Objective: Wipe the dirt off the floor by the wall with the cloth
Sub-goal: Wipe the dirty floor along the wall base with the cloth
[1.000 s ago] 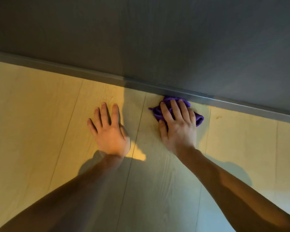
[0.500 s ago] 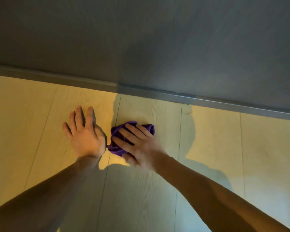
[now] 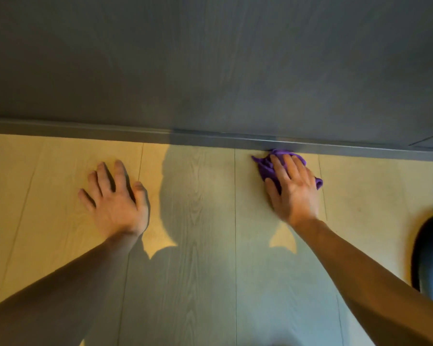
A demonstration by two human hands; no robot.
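Note:
A crumpled purple cloth (image 3: pixel 265 166) lies on the pale wood-look floor (image 3: pixel 198 245), its far edge touching the grey skirting board (image 3: pixel 110 132) of the wall. My right hand (image 3: pixel 291 188) presses flat on the cloth, fingers spread over it and pointing toward the wall. Well to the left, my left hand (image 3: pixel 115 198) rests flat on the bare floor with fingers apart, holding nothing. No dirt stands out on the boards near the cloth.
The grey wall (image 3: pixel 210 58) fills the upper half of the view. A dark blurred shape (image 3: pixel 430 258) sits at the right edge of the floor. My shadow falls on the boards between my hands.
My right hand has swept the cloth from beside my left hand out to the right and up against the skirting board. My left hand has stayed planted on the floor.

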